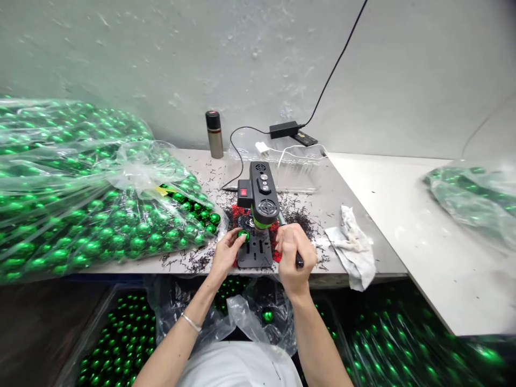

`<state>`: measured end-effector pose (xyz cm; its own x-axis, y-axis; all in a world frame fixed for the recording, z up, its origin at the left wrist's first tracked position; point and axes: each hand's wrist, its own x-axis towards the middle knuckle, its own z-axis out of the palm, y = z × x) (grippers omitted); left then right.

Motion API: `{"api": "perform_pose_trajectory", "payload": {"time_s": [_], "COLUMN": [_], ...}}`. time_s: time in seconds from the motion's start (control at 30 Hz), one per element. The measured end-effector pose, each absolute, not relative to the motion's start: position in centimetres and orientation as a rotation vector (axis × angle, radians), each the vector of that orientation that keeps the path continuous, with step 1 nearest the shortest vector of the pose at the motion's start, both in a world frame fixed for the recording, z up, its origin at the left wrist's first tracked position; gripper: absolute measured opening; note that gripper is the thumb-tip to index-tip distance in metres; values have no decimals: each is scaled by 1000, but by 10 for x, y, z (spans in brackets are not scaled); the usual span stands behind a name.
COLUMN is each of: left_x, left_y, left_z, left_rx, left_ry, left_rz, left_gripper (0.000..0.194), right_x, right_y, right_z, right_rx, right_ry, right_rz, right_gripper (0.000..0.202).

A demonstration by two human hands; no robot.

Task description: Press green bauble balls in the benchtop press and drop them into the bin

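Observation:
My left hand (226, 250) pinches a shiny green ball (244, 235) between thumb and fingers, over the left side of a slotted dark metal plate (256, 256). Above that plate stands a small black machine (264, 188) with round vents, buttons and a red switch (243, 192) on its side. My right hand (295, 255) is closed round a black handle (299, 260), just right of the plate. A greyish rod shows beyond the fist; whether it joins the machine is hidden. Many small black bits (300, 215) and red bits (277, 251) lie around the machine.
A large clear bag (133, 174) of green balls fills the table's left. At the back are a flask (214, 134), a power adapter (284, 129) and a clear plastic tray (298, 180). A crumpled cloth (352, 247) lies right. Below are more green balls (116, 333).

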<state>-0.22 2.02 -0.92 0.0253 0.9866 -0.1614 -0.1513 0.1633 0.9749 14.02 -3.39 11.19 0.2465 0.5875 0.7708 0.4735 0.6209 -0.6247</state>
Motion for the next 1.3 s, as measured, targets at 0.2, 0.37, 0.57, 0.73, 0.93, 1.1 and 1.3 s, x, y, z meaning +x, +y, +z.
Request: {"api": "perform_pose_trajectory", "payload": {"time_s": [0.2,0.37,0.57,0.73,0.93,1.1,1.3], "left_x": [7,8,12,12,11,12,11], "left_y": [17,11,9,11,9,8,8], "left_z": [-25,-25,-22,-25,-24,-23,-24], "left_rx": [1410,1793,2031,2065,2073,2072,2076], "left_ry": [1284,1421,1420,1391,1360,1373,1360], "left_rz": [1174,1121,1058,1058,1071,1054,1073], "left_gripper": [35,28,29,31,29,28,29], "right_x": [141,141,142,144,149,146,147], "right_y": [-35,-36,-39,-40,-30,-24,-25], "right_z": [109,107,100,75,32,10,8], "right_rx": [-1001,-979,-999,-952,-885,-861,-868], "right_ry": [-1395,-1398,-1411,-1462,-1512,-1429,-1474], "right_rz": [86,79,70,16,-142,-162,-152], "right_gripper": [31,32,31,29,29,31,32]}}
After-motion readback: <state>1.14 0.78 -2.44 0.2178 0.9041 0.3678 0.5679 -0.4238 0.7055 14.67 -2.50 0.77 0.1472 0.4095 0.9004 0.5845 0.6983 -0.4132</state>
